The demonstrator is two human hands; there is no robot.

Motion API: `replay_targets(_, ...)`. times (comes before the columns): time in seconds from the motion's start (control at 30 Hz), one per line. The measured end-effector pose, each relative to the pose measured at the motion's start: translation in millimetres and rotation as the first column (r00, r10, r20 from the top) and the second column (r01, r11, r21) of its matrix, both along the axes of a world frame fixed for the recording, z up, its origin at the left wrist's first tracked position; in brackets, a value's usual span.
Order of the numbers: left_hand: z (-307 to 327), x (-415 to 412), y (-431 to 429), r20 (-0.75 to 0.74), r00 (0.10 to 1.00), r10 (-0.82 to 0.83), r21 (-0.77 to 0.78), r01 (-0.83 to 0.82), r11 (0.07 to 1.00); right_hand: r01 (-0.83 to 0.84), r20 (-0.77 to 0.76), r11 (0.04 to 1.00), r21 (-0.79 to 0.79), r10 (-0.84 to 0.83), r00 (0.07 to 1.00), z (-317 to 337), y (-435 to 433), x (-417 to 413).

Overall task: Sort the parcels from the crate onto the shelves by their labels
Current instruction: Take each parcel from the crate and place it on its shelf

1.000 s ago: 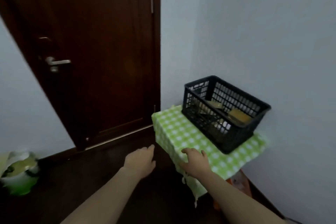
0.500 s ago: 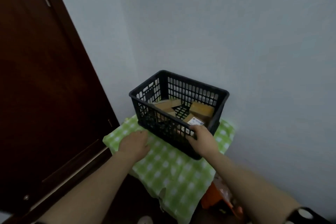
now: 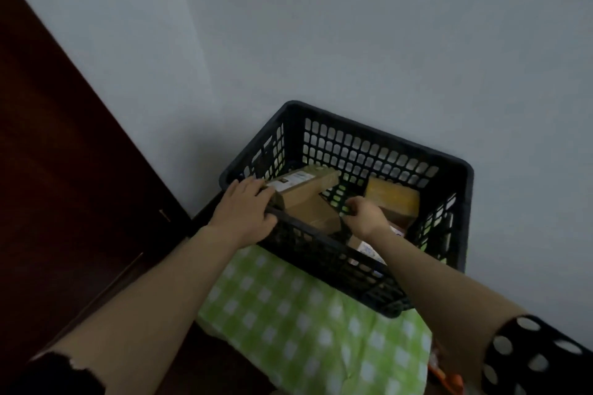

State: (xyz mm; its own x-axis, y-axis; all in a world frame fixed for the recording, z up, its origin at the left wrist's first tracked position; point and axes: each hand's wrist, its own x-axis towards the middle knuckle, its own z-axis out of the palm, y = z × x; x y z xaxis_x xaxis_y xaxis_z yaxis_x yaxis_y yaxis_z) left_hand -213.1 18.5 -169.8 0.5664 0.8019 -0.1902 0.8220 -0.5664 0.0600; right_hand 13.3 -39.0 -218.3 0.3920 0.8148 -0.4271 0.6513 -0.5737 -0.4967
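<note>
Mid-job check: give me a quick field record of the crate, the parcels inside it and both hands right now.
crate: black crate, slotted, on the green checked cloth, close to the wall
parcels: long brown parcel with white label at back left; yellow parcel at right; plain brown parcel below the long one
left hand: left hand rests on the crate's near-left corner, fingers touching the long brown parcel's end
right hand: right hand inside the crate, fingers curled by the plain brown parcel; grip unclear
shelves: not in view
</note>
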Motion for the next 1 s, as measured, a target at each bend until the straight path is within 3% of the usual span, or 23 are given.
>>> replay_targets(0.1, -21, 1, 27, -0.005, 1.000, 0.020, -0.049, -0.020, 0.999, 0.192, -0.197, 0.974, -0.121, -0.213, 0.957, -19, 31, -3)
replay_targets(0.27, -52, -4, 47, -0.091, 0.996, 0.010, -0.203, -0.028, 0.979, 0.269, -0.352, 0.913, -0.308, -0.372, 0.859, -59, 68, -1)
replay_targets(0.4, -67, -6, 48, -0.032, 0.998, 0.045, -0.232, -0.052, 0.971, 0.296, -0.417, 0.846, -0.443, -0.487, 0.768, -81, 82, -3)
replay_targets(0.5, -67, -5, 49, -0.034, 0.998, 0.056, -0.252, -0.063, 0.966, 0.359, -0.439, 0.827, -0.432, -0.541, 0.718, -83, 85, -6)
replay_targets(0.63, -60, -3, 45, -0.042, 0.993, 0.107, -0.297, -0.115, 0.948, 0.436, -0.508, 0.838, -0.329, -0.546, 0.666, -50, 82, 5)
replay_targets(0.8, -18, 10, 25, 0.199, 0.930, 0.310, -0.366, -0.223, 0.903, 0.430, -0.527, 0.868, -0.246, -0.493, 0.693, 20, 63, 55)
replay_targets(1.0, 53, 27, -7, 0.363, 0.890, 0.275, -0.274, -0.180, 0.945, 0.175, -0.654, 0.966, -0.190, -0.258, 0.711, 115, 46, 69)
